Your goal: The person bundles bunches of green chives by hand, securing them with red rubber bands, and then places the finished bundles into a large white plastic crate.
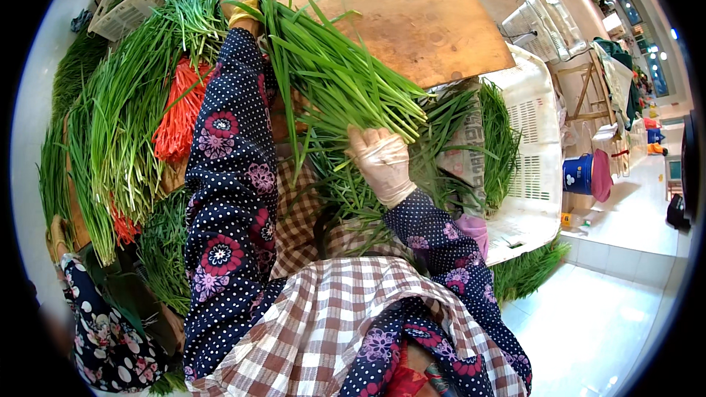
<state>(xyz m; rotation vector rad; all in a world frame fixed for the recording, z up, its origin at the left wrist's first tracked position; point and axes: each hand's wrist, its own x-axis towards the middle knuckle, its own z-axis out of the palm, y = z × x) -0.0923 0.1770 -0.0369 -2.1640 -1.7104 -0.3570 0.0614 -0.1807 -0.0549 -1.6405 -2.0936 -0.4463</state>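
A long bunch of garlic chives (342, 70) lies slantwise across the near edge of the wooden board, its pale stem ends toward the lower right. My right hand (380, 164), in a thin pale glove, is closed at the stem end with fingertips against the stalks. Stretched far forward, my left hand (241, 4) is gloved too, with a yellow band on it. It looks closed around the leafy end, where leaves poke out past it; its fingertips are hidden. Loose green leaves (353, 191) lie below the bunch, over my checked apron.
To the left are heaped chives (121, 125) and red ties (182, 114). The wooden board (412, 15) fills the top. A white crate (533, 154) with greens stands right, a blue bucket (577, 174) beyond it. Another person's hand (57, 235) and floral sleeve show lower left.
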